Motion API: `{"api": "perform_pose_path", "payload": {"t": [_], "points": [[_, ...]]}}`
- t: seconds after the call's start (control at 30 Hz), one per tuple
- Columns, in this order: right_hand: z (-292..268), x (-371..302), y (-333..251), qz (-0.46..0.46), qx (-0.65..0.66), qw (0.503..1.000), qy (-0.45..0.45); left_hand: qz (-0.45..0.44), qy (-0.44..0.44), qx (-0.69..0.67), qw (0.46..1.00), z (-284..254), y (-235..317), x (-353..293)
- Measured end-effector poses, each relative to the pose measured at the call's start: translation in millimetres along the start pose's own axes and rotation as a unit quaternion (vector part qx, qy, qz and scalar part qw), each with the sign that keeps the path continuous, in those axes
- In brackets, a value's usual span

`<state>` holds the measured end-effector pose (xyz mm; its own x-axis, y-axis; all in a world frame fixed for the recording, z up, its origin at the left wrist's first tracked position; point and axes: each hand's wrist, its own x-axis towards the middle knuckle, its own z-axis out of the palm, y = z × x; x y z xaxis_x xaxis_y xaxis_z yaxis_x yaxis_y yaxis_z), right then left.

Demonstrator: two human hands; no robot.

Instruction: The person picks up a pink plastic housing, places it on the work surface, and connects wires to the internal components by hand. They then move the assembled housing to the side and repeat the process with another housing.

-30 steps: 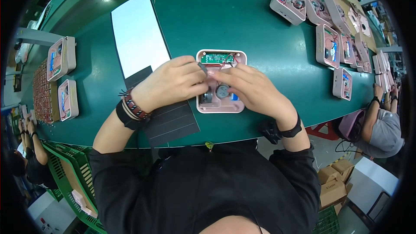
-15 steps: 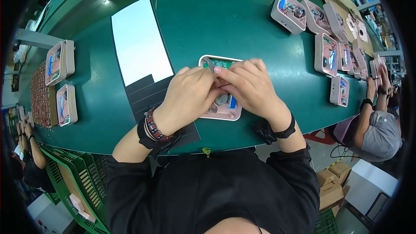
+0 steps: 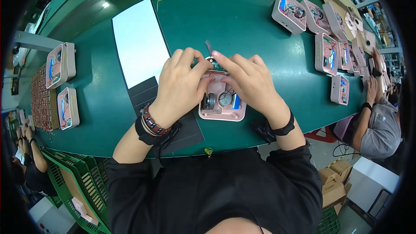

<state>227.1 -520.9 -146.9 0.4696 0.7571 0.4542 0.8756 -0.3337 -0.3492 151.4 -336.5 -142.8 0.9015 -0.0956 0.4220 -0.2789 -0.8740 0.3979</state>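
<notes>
In front of me, an open pale pink housing [image 3: 222,116] lies on the green bench. Inside it are a black round speaker [image 3: 208,101], a silvery disc-shaped part [image 3: 225,99], a blue battery [image 3: 235,101] and thin red wires. A small green circuit board [image 3: 218,66] shows at its far end, between my hands. My left hand [image 3: 180,78] pinches the board's left side, fingers curled. My right hand [image 3: 249,78] grips its right side between thumb and index finger. A grey strip [image 3: 209,47] sticks out beyond the right index fingertip. The board's edges are mostly hidden.
White paper [image 3: 139,43] lies on a black lined mat [image 3: 145,93] to the left. Pink housings [image 3: 67,108] stand at far left beside a tray of small parts [image 3: 43,95]; several more [image 3: 326,54] stand at right. A co-worker [image 3: 379,123] sits at far right.
My hands have drawn a little apart, uncovering the speaker and more of the housing's inside. The grey strip has moved away from me, beyond my fingers.
</notes>
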Motion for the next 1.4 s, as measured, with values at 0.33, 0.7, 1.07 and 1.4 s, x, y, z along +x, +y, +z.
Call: {"api": "perform_pose_path", "payload": {"t": [0.33,0.7,1.07,1.4], "points": [[1.5,-12.9,8.3,0.0,0.106,0.994,0.026,0.045,-0.051,-0.067,0.995,11.9,4.6,5.3],[4.1,-24.5,10.0,-0.062,0.078,0.994,0.051,0.022,-0.081,-0.117,0.99,7.7,12.9,2.6],[5.7,-22.4,-2.7,-0.032,0.033,0.994,0.094,0.0,-0.016,-0.143,0.99,13.6,11.5,-3.3],[1.8,-25.5,-15.4,0.03,-0.064,0.997,0.042,0.006,-0.019,-0.112,0.993,13.8,8.4,-5.3]]}}
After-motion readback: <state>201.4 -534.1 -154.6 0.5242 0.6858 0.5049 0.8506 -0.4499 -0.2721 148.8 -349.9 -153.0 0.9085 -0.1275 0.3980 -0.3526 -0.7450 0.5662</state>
